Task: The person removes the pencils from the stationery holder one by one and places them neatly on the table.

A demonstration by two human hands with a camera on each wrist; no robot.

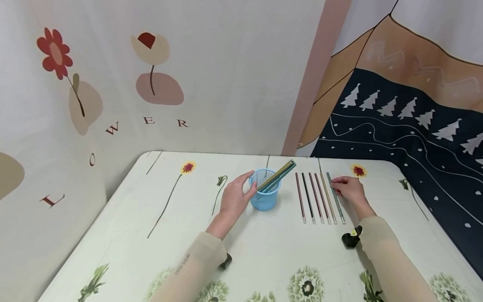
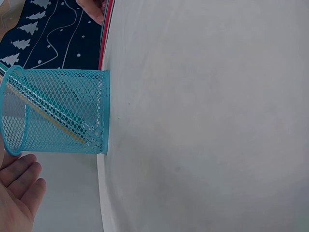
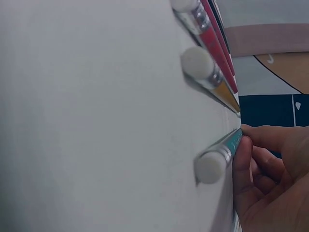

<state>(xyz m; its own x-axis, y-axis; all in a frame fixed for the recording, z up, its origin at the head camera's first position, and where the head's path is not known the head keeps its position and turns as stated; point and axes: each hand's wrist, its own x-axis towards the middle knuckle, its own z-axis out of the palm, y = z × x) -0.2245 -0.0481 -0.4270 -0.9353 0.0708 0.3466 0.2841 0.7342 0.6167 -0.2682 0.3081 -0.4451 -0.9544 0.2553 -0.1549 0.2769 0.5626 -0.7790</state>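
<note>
My left hand (image 1: 235, 195) grips the light blue mesh pencil cup (image 1: 264, 204) at its rim, thumb on the near side. The cup stands upright; in the left wrist view, the mesh cup (image 2: 60, 111) shows pencils slanting inside. Gold and teal pencils (image 1: 277, 176) lean out over its right rim. My right hand (image 1: 349, 189) pinches a teal pencil (image 1: 337, 203) at the right end of a row, thumb and index finger near its upper part. In the right wrist view, that teal pencil's white eraser (image 3: 211, 167) points toward the camera, close to the table surface.
Left of the teal pencil lie a gold pencil (image 1: 329, 201), dark red ones and a black pencil (image 1: 308, 199), side by side, erasers toward me. The white flower-print tablecloth (image 1: 151, 260) meets a printed curtain (image 1: 234, 84) behind. Black wrist mounts (image 1: 351, 240) hang at both cuffs.
</note>
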